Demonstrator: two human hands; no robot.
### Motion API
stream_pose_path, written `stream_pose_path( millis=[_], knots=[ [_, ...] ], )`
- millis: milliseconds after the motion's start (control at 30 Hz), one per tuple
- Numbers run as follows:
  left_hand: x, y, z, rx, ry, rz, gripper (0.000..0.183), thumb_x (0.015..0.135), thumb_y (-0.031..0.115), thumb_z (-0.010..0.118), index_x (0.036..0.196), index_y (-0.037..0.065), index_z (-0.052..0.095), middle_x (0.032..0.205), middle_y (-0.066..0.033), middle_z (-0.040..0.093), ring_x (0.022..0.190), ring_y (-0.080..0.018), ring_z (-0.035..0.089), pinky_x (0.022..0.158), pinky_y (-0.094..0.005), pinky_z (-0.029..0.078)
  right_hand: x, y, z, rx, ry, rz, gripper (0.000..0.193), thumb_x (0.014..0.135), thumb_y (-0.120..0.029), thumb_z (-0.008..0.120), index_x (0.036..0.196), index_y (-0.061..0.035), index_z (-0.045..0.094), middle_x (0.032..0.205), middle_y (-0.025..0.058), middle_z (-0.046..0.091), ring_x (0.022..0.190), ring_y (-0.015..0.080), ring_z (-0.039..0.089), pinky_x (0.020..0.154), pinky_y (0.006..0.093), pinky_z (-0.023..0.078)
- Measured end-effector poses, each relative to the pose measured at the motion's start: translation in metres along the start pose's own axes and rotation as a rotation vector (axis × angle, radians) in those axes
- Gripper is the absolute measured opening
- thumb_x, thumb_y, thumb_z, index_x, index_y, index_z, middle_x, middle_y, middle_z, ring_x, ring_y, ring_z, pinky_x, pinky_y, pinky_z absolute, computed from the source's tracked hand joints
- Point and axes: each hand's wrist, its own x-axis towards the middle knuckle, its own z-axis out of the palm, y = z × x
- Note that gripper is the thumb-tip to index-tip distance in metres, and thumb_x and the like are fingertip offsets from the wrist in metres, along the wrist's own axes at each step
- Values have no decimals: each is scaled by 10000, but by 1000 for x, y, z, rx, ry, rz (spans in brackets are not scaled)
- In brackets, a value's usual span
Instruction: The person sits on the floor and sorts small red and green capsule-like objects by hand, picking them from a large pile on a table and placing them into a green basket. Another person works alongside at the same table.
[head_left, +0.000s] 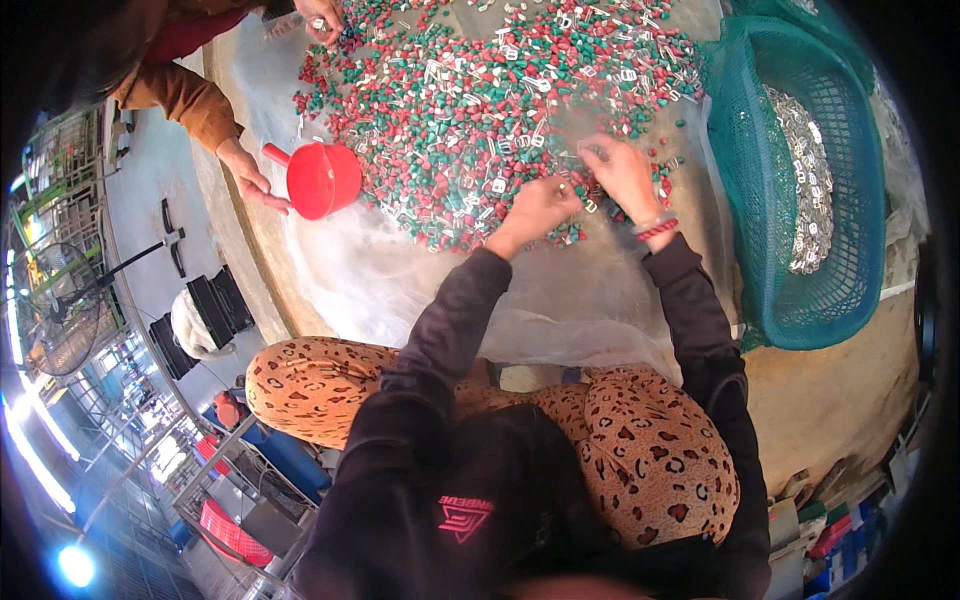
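A co-worker's hand (pixel 250 178) is just beside a red scoop (pixel 325 182); next spreads a pile of red and green pieces (pixel 430 178) mixed with pale buckles (pixel 499 185); at its near-right edge the left hand (pixel 540 210) curls, then the right hand (pixel 624 180), fingers bent (whether either grips a piece, I cannot tell); rightmost, a teal basket (pixel 858 230) holds metal buckles (pixel 812 190).

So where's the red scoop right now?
In the head view, the red scoop sits upper left of centre, at the left edge of the coloured pieces, beside a co-worker's hand.
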Motion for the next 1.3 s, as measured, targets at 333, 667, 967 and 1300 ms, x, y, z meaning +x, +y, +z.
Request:
stream_pose_path(
  millis=[333,667,967,1300],
  knots=[
    [19,29,-68,-551,-162,97,207,792,95,511,983,25,548,730,-24,503,614,-104,465,483,-242,378,-7,10,9,443,-82,201,95,824,-99,532,777,-26,569,624,87,570,565,206,555,499,327,419],
    [60,18,-46,1342,-245,433,225,731,152,671,920,58,596,882,-106,648,854,-252,641,683,-358,507,-58,-8,-76,1737,-461,119,232,834,-249,507,748,-53,418,561,-13,334,493,68,308,430,212,215],
    [22,25,-110,-1193,-301,111,129,784,132,436,835,18,467,720,-6,381,614,-79,356,420,-187,254,-48,-28,-78,1638,-459,339,300,949,-226,356,693,-72,386,535,-14,340,440,54,283,387,206,210],
    [55,27,-63,943,-68,446,98,765,102,592,843,44,602,793,-94,642,749,-251,637,632,-367,499,-62,-22,-70,1587,-208,545,194,935,-159,378,973,-21,508,555,-38,316,424,30,261,374,191,194]
  ],
)
